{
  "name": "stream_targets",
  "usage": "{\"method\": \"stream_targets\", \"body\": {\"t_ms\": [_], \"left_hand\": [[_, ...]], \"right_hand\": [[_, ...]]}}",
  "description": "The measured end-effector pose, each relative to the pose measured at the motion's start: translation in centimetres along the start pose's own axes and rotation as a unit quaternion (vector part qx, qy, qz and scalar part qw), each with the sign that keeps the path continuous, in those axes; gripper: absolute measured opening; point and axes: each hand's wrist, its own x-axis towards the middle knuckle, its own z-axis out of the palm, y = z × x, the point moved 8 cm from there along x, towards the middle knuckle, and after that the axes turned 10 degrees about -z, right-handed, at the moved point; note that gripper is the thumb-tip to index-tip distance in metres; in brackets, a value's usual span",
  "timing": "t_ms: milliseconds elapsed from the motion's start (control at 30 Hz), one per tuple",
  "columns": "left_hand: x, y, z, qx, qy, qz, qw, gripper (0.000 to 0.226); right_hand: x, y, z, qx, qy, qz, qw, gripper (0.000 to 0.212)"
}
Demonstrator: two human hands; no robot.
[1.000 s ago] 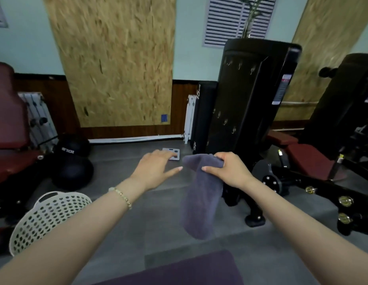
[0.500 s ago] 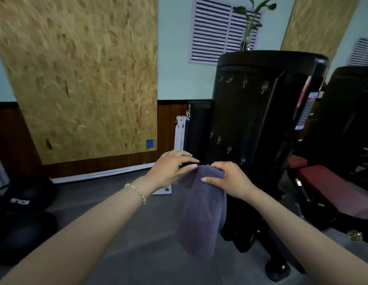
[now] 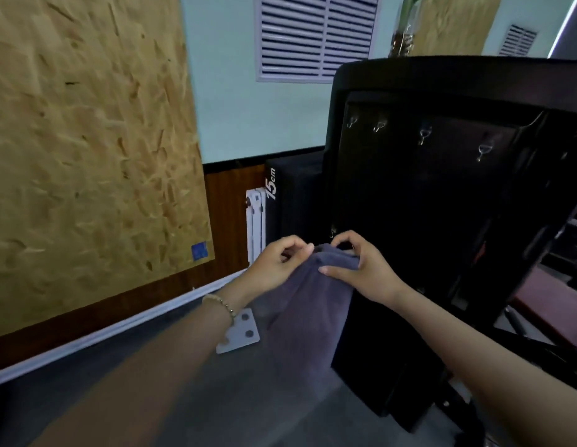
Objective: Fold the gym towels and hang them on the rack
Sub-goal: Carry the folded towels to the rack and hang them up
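head-worn view, facing forward and down, close over the hands (image 3: 325, 269)

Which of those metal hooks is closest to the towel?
The single low hook at the black rack's left edge, just above the towel; the four upper hooks hang in a row much higher.

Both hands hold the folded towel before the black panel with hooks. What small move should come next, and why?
Probably raise the top edge of the towel slightly and catch it on the small hook just above the hands. The left hand and right hand both pinch that edge, the towel hangs folded, and no hook holds it yet.
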Motion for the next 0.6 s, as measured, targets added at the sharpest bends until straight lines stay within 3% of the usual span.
{"method": "stream_targets", "body": {"t_ms": [100,167,267,433,600], "left_hand": [[5.6,-1.9,-2.2,-0.018,-0.052,-0.015,0.998,0.016],[9.4,-3.0,-3.3,-0.030,-0.092,-0.026,0.995,0.018],[15.7,-4.8,-4.8,-0.049,-0.108,-0.035,0.992,0.050],[25.0,-5.7,-7.2,-0.057,-0.137,0.026,0.989,0.031],[35.0,-5.7,-9.3,-0.040,-0.141,0.074,0.986,0.042]], "right_hand": [[5.2,2.1,0.7,0.007,0.003,-0.004,1.000,0.053],[8.9,3.7,0.7,0.014,0.011,-0.009,1.000,0.049],[14.2,6.6,0.7,0.019,0.017,-0.012,1.000,0.032],[22.7,10.6,0.7,0.008,0.008,0.015,1.000,0.023],[30.0,14.4,-1.0,-0.027,0.003,0.057,0.998,0.026]]}}
